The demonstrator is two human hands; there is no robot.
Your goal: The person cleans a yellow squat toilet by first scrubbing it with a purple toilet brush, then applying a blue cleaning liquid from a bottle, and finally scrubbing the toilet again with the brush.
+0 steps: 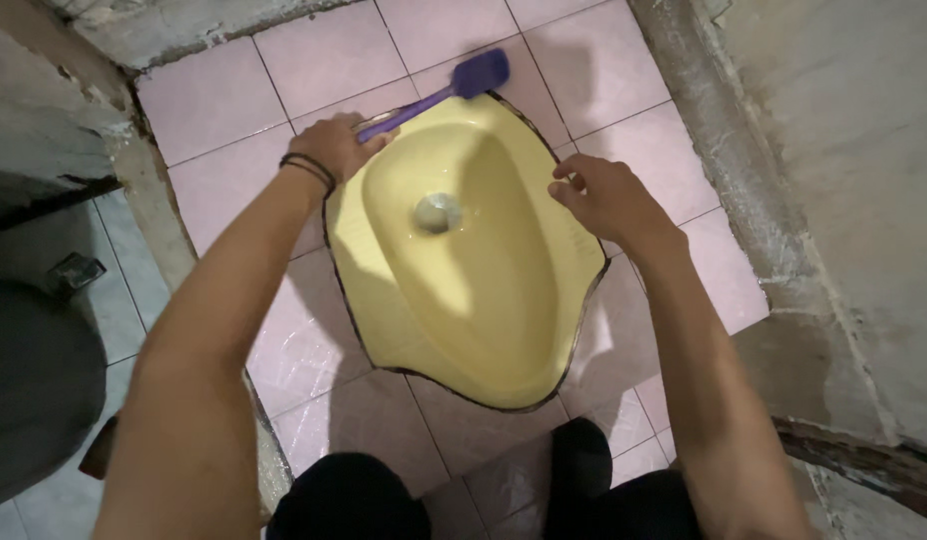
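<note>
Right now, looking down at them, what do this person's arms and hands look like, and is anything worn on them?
Both arms are bare from the upper arm down: no sleeves and no gloves. The left hand has thin dark bands around its wrist, like hair ties or cord bracelets. The right hand wears nothing that I can see: no watch, no ring visible.

Pink floor tiles (324,50) – rough grey cement walls (844,150) around

Pink tiled floor (354,50) bears a yellow squat pan (484,300)
</note>
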